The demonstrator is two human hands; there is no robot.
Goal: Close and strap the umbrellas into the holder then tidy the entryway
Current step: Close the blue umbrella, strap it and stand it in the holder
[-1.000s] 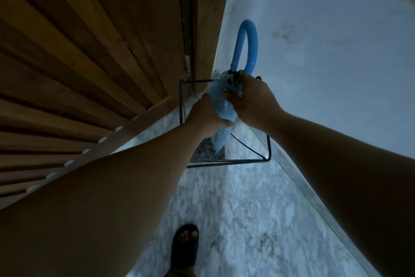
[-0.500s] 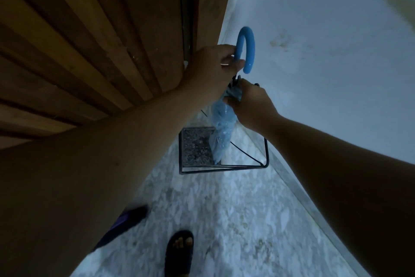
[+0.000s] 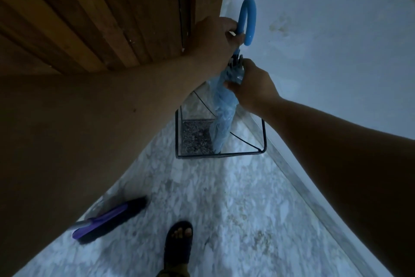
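A person's left hand (image 3: pixel 215 36) grips the lower end of a blue umbrella's (image 3: pixel 222 115) curved handle (image 3: pixel 248 21), fingers wrapped around it, while the right hand (image 3: pixel 253 86) clenches the bunched pale-blue canopy just below. The folded umbrella stands upright with its tip inside a black wire holder (image 3: pixel 263 140) set in the far corner, between a wooden slatted door (image 3: pixel 112 18) on the left and a pale wall (image 3: pixel 336 52) on the right. On the marble floor (image 3: pixel 235 209) nearer the camera, a purple-and-black brush (image 3: pixel 107 218) lies at left; a sandalled foot (image 3: pixel 178 245) stands near centre.
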